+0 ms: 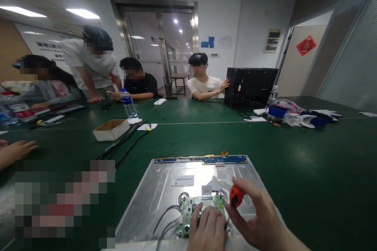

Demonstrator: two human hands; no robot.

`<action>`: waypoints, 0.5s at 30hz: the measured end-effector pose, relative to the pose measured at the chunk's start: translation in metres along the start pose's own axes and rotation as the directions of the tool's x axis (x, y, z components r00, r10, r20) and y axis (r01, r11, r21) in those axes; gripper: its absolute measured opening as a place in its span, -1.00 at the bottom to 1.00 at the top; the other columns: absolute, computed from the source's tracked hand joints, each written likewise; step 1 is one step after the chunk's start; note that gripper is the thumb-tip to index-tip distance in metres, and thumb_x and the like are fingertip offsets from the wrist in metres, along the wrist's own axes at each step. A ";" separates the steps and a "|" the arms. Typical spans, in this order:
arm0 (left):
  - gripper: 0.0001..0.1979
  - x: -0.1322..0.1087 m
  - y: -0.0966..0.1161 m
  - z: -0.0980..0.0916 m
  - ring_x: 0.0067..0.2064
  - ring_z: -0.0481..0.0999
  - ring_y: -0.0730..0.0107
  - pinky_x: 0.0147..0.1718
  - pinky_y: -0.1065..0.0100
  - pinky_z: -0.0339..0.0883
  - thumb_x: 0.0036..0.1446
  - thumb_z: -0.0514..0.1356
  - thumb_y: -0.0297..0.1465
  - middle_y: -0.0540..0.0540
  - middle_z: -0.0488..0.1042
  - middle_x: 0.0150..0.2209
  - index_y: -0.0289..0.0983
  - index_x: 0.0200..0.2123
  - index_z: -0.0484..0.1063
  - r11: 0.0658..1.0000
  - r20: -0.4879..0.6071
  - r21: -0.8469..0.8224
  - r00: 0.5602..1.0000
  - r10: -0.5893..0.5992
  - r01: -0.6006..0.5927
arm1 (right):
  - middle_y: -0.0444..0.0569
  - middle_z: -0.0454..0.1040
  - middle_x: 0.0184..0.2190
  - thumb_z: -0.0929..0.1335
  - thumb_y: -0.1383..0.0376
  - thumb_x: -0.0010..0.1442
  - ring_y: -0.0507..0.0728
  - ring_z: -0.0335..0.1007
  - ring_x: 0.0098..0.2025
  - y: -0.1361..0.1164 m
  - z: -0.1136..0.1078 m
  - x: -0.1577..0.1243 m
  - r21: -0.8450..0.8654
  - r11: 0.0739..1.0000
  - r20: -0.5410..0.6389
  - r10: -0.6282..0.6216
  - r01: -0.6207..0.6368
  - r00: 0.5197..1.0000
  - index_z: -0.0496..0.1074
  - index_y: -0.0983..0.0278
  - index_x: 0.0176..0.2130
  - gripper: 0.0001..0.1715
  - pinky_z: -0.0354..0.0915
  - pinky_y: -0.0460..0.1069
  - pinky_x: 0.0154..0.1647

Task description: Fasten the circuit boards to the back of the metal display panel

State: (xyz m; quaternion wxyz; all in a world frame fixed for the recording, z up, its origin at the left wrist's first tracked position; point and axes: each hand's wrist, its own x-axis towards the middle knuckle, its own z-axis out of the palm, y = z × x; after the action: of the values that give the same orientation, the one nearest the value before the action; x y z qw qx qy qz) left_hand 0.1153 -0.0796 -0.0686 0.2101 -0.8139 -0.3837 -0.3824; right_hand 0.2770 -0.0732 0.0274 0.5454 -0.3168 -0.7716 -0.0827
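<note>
A flat silver metal panel (161, 180) lies on the table before me, with a narrow blue circuit strip (191, 160) along its far edge. Near its close side sits a small green circuit board (186, 213) with dark wires (165, 219) leading off to the left. My left hand (207, 229) presses on this board with fingers bent and close together; the fingertips are partly hidden. Just right of it, my right hand (259, 215) grips a screwdriver (236, 195) by its orange-red handle, between thumb and fingers. The shaft points down toward the board's right side; its tip is hidden.
An open cardboard box (110, 131), black cables (126, 137) and a water bottle (128, 104) stand beyond the panel, to the left. A black monitor-like case (250, 86) is at the back right, near bagged items (294, 113). A co-worker's hand (19, 151) rests at far left; several people sit or stand opposite.
</note>
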 end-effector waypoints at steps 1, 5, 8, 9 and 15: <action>-0.77 0.000 0.000 0.000 -0.27 0.56 0.32 0.11 0.20 0.24 0.35 0.01 -0.53 0.01 0.51 -0.39 -0.22 -0.32 0.38 1.000 -0.001 -0.005 1.000 -0.003 0.003 | -0.09 0.54 -0.41 0.29 0.42 0.26 0.13 0.53 -0.47 0.000 0.000 0.000 0.006 1.000 0.009 -0.004 0.004 1.000 0.22 0.25 0.17 -0.50 0.49 -0.03 -0.47; -0.77 0.000 0.001 0.000 -0.28 0.55 0.31 0.10 0.19 0.25 0.35 0.00 -0.55 0.00 0.51 -0.39 -0.22 -0.32 0.38 1.000 -0.004 -0.020 1.000 -0.009 0.009 | -0.08 0.56 -0.40 0.28 0.41 0.26 0.13 0.55 -0.45 -0.002 -0.002 0.001 -0.013 1.000 0.027 -0.001 0.001 1.000 0.21 0.25 0.19 -0.48 0.50 -0.03 -0.45; -0.76 0.000 0.001 0.001 -0.28 0.56 0.32 0.11 0.19 0.23 0.37 -0.01 -0.56 0.01 0.50 -0.39 -0.22 -0.31 0.38 0.999 -0.007 -0.044 1.000 -0.018 0.017 | 0.00 0.60 -0.33 0.28 0.42 0.23 0.15 0.60 -0.39 -0.003 -0.002 0.000 -0.075 0.997 0.012 -0.013 0.013 1.000 0.24 0.29 0.17 -0.49 0.53 -0.02 -0.38; -0.75 -0.001 0.001 0.002 -0.28 0.56 0.32 0.12 0.20 0.22 0.38 -0.02 -0.56 0.02 0.50 -0.39 -0.22 -0.30 0.37 0.999 -0.008 -0.049 1.000 -0.019 0.019 | 0.02 0.61 -0.31 0.28 0.43 0.22 0.16 0.61 -0.37 -0.003 -0.002 0.000 -0.091 0.996 0.000 -0.020 0.020 1.000 0.25 0.30 0.16 -0.49 0.53 -0.01 -0.37; -0.78 0.000 0.000 0.002 -0.28 0.55 0.33 0.11 0.21 0.24 0.36 0.02 -0.55 0.02 0.50 -0.39 -0.22 -0.33 0.37 1.000 -0.008 -0.018 1.000 -0.001 0.001 | -0.06 0.57 -0.39 0.26 0.47 0.20 0.13 0.57 -0.43 -0.003 -0.003 0.005 -0.006 1.000 0.040 -0.014 0.014 0.999 0.21 0.27 0.20 -0.43 0.49 -0.04 -0.46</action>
State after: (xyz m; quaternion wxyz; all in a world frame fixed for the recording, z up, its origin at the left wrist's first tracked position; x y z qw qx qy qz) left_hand 0.1160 -0.0784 -0.0701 0.2043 -0.8140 -0.3796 -0.3893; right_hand 0.2763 -0.0753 0.0336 0.5285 -0.3144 -0.7842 -0.0826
